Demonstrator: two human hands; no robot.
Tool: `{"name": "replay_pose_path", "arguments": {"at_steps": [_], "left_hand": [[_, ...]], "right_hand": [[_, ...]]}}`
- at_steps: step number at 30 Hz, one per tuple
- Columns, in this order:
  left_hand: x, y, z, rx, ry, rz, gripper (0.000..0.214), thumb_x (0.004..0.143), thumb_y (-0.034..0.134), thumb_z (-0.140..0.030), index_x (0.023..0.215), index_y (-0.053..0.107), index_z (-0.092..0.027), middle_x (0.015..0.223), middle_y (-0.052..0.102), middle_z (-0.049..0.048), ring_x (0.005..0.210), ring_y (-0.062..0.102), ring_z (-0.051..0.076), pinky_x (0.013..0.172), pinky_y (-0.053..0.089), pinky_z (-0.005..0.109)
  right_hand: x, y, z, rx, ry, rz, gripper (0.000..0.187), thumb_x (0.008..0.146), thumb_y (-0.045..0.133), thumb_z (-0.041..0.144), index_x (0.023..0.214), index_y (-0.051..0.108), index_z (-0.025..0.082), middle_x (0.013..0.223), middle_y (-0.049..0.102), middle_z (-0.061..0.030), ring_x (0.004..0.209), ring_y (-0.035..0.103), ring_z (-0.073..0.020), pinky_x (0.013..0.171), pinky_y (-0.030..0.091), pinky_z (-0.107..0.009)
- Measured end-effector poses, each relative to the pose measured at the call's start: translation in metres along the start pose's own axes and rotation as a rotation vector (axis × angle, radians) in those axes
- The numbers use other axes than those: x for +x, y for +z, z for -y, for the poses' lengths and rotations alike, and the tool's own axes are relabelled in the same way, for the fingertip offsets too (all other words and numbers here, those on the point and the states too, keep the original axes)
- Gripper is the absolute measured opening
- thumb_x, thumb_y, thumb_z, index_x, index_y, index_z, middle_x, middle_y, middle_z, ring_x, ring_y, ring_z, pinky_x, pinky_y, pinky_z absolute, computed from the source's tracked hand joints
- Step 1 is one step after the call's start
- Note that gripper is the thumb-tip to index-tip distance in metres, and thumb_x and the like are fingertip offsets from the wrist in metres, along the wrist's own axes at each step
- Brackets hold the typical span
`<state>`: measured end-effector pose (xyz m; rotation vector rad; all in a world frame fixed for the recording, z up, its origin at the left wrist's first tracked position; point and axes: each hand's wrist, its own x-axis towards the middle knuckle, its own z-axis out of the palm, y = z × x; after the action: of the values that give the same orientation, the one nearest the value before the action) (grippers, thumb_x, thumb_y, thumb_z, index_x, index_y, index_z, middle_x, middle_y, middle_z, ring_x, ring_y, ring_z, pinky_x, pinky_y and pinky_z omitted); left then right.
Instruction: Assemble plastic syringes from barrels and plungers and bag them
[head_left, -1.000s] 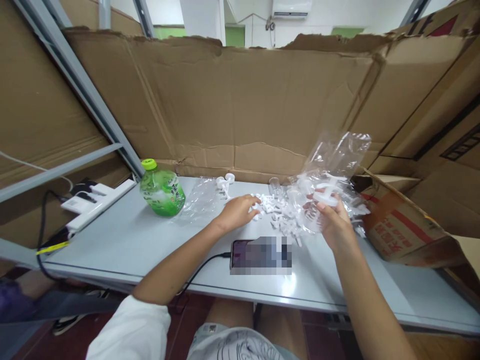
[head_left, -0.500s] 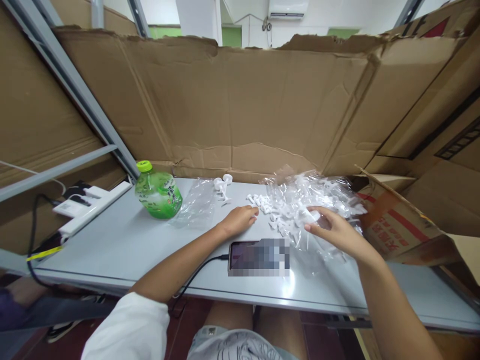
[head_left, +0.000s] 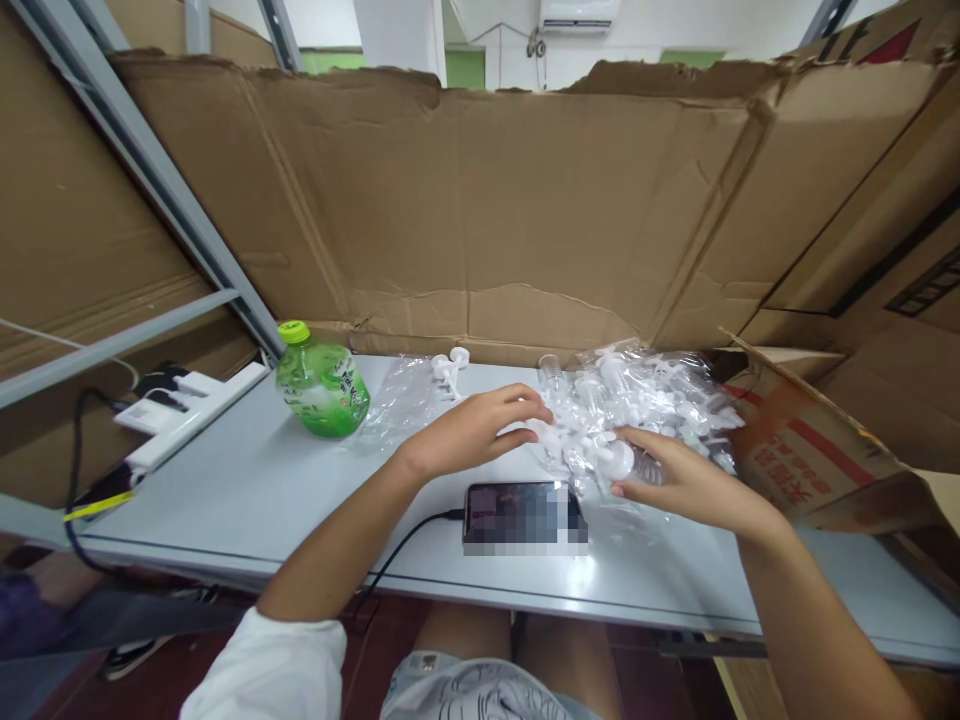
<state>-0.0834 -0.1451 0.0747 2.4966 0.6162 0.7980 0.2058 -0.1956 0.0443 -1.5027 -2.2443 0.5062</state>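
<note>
My left hand (head_left: pixel 480 428) hovers over a scatter of small white plastic parts (head_left: pixel 559 432) on the grey table (head_left: pixel 247 480), with its fingers curled and pinched at the tips; what they hold is too small to make out. My right hand (head_left: pixel 679 482) grips a small clear tube with a white cap (head_left: pixel 626 462) at the near edge of a crumpled clear plastic bag (head_left: pixel 660 395) full of white parts. A phone (head_left: pixel 517 508) lies flat just in front of both hands.
A green drink bottle (head_left: pixel 321 385) lies at the left, beside an empty clear bag (head_left: pixel 401 395) and two white parts (head_left: pixel 450 368). A white power strip (head_left: pixel 187 415) sits at the far left. Cardboard walls (head_left: pixel 487 200) surround the table; a printed carton (head_left: pixel 802 450) stands on the right.
My right hand has lowered the clear bag from in the air onto the table and now grips a capped tube. My left hand lifted and moved right over the white parts.
</note>
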Motion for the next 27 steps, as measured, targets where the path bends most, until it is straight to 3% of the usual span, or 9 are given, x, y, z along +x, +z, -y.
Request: {"name": "replay_pose_path", "arguments": {"at_steps": [3, 7, 8, 9, 11, 12, 15, 21, 27], "left_hand": [[0.0, 0.001, 0.0, -0.032, 0.04, -0.111, 0.024, 0.088, 0.047, -0.022, 0.108, 0.061, -0.025, 0.115, 0.059, 0.0071, 0.095, 0.059, 0.017, 0.083, 0.048, 0.029], [0.002, 0.012, 0.024, 0.073, -0.082, -0.537, 0.015, 0.088, 0.048, -0.025, 0.092, 0.062, -0.02, 0.094, 0.063, 0.0055, 0.08, 0.058, 0.015, 0.078, 0.047, 0.028], [0.004, 0.019, 0.033, 0.101, -0.154, -0.578, 0.017, 0.088, 0.046, -0.025, 0.093, 0.061, -0.019, 0.091, 0.062, 0.0056, 0.079, 0.057, 0.015, 0.078, 0.046, 0.029], [0.007, 0.026, 0.041, 0.115, -0.224, -0.533, 0.019, 0.088, 0.044, -0.025, 0.095, 0.06, -0.018, 0.091, 0.062, 0.0064, 0.079, 0.058, 0.016, 0.078, 0.046, 0.029], [0.013, 0.046, 0.054, 0.139, -0.291, -0.176, 0.024, 0.087, 0.043, -0.022, 0.105, 0.059, -0.018, 0.104, 0.062, 0.0088, 0.087, 0.059, 0.018, 0.085, 0.045, 0.033], [0.016, 0.057, 0.059, 0.13, -0.274, -0.061, 0.025, 0.083, 0.05, -0.022, 0.106, 0.06, -0.019, 0.107, 0.062, 0.0086, 0.091, 0.059, 0.02, 0.087, 0.045, 0.033], [0.027, 0.087, 0.067, 0.13, -0.238, 0.112, 0.033, 0.076, 0.061, -0.024, 0.108, 0.061, -0.02, 0.109, 0.063, 0.0083, 0.098, 0.059, 0.023, 0.088, 0.045, 0.033], [0.043, 0.11, 0.074, 0.167, -0.244, 0.217, 0.029, 0.073, 0.055, -0.011, 0.101, 0.062, -0.011, 0.105, 0.062, 0.0154, 0.097, 0.06, 0.029, 0.086, 0.045, 0.038], [0.035, 0.091, 0.076, 0.175, -0.304, 0.136, 0.022, 0.071, 0.059, -0.013, 0.094, 0.062, -0.015, 0.097, 0.064, 0.0093, 0.085, 0.063, 0.023, 0.082, 0.048, 0.034]], "right_hand": [[-0.002, -0.002, 0.0, 0.039, 0.009, 0.0, 0.054, 0.073, 0.066, 0.047, 0.12, 0.057, 0.024, 0.122, 0.062, -0.0102, 0.109, 0.058, -0.0335, 0.094, 0.046, -0.048], [-0.008, -0.01, -0.002, 0.064, 0.037, -0.034, 0.051, 0.075, 0.065, 0.047, 0.119, 0.056, 0.023, 0.122, 0.062, -0.01, 0.107, 0.059, -0.032, 0.092, 0.046, -0.045], [-0.01, -0.012, -0.002, 0.058, 0.043, -0.044, 0.05, 0.075, 0.064, 0.047, 0.118, 0.056, 0.023, 0.12, 0.062, -0.0098, 0.106, 0.059, -0.0315, 0.092, 0.047, -0.044], [-0.011, -0.014, -0.002, 0.052, 0.048, -0.05, 0.049, 0.076, 0.063, 0.047, 0.117, 0.056, 0.023, 0.117, 0.063, -0.0095, 0.104, 0.06, -0.0309, 0.09, 0.047, -0.043], [-0.013, -0.017, -0.001, 0.042, 0.052, -0.056, 0.047, 0.076, 0.063, 0.048, 0.115, 0.056, 0.023, 0.112, 0.065, -0.0087, 0.1, 0.061, -0.03, 0.087, 0.048, -0.041], [-0.013, -0.018, 0.001, 0.04, 0.053, -0.059, 0.046, 0.076, 0.063, 0.048, 0.115, 0.056, 0.023, 0.11, 0.065, -0.0083, 0.098, 0.061, -0.0296, 0.086, 0.048, -0.04], [-0.015, -0.019, 0.005, 0.044, 0.055, -0.055, 0.044, 0.077, 0.063, 0.047, 0.112, 0.055, 0.023, 0.109, 0.065, -0.0078, 0.097, 0.06, -0.0282, 0.084, 0.048, -0.038], [-0.018, -0.02, 0.007, 0.054, 0.043, -0.046, 0.037, 0.078, 0.062, 0.045, 0.106, 0.055, 0.022, 0.102, 0.064, -0.0068, 0.091, 0.06, -0.0255, 0.08, 0.048, -0.035], [-0.021, -0.021, 0.0, 0.028, 0.091, -0.049, 0.044, 0.078, 0.06, 0.05, 0.11, 0.054, 0.02, 0.107, 0.064, -0.008, 0.094, 0.06, -0.0263, 0.082, 0.048, -0.036]]}}
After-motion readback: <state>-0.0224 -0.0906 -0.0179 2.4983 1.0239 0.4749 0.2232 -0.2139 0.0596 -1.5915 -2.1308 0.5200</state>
